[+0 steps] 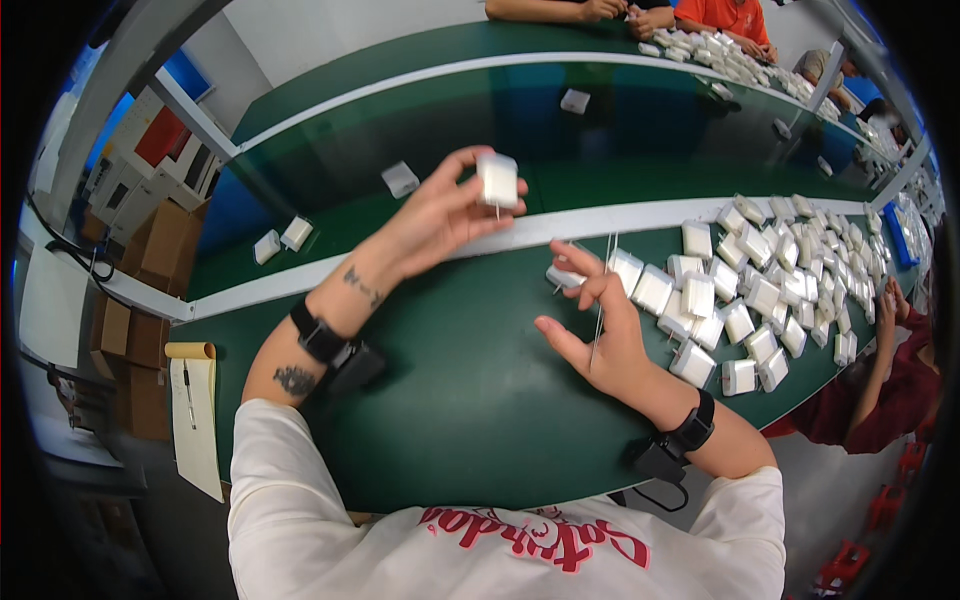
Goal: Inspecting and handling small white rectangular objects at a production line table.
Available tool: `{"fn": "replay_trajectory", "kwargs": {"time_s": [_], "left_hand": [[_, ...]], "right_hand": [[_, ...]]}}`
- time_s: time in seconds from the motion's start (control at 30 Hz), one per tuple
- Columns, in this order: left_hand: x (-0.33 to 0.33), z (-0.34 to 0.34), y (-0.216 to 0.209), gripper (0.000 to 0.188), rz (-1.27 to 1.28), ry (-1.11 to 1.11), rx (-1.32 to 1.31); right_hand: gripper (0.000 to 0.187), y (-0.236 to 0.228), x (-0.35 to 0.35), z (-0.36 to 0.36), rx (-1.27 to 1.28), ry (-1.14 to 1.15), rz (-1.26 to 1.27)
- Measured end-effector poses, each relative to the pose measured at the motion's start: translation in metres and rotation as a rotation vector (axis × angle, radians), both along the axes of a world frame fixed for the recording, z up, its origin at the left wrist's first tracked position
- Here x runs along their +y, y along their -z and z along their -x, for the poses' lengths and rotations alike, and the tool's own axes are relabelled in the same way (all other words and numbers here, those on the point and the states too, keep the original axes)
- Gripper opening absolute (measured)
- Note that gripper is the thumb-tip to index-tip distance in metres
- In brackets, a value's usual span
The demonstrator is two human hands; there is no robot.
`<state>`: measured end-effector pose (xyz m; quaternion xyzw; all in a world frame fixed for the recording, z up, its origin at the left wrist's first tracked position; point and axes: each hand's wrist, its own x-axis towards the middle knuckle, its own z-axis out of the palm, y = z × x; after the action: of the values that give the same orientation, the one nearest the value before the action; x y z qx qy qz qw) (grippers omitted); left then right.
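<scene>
My left hand is raised over the white rail. Its thumb and fingers close around a small clear case packed with white contents, and a thin pin sticks out below the case. My right hand is over the green table, beside the near edge of the pile. Its thumb and fingers are spread, with a few thin white sticks tucked between fingers and palm. Just beyond its fingertips lies a heap of similar white-filled cases, several with thin pins showing.
A white rail crosses the green tabletop. Beyond it, loose cases lie on a dark green belt. A notepad with a pen is at the left edge. Co-workers' hands are at the right and far sides.
</scene>
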<state>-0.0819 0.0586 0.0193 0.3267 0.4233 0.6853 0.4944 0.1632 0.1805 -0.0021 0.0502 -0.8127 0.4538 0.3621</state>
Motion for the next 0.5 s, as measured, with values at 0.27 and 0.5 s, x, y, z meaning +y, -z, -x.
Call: {"fn": "replay_trajectory", "kwargs": {"time_s": [0.27,0.5], "left_hand": [[-0.064,-0.106,0.013,0.047,0.038,0.188,-0.236],[-0.068,-0.111,0.019,0.062,-0.024,0.097,0.008]], "right_hand": [[0.047,0.004,-0.013,-0.005,-0.042,-0.147,-0.040],[0.046,0.001,-0.012,-0.005,0.026,-0.155,-0.073]]}}
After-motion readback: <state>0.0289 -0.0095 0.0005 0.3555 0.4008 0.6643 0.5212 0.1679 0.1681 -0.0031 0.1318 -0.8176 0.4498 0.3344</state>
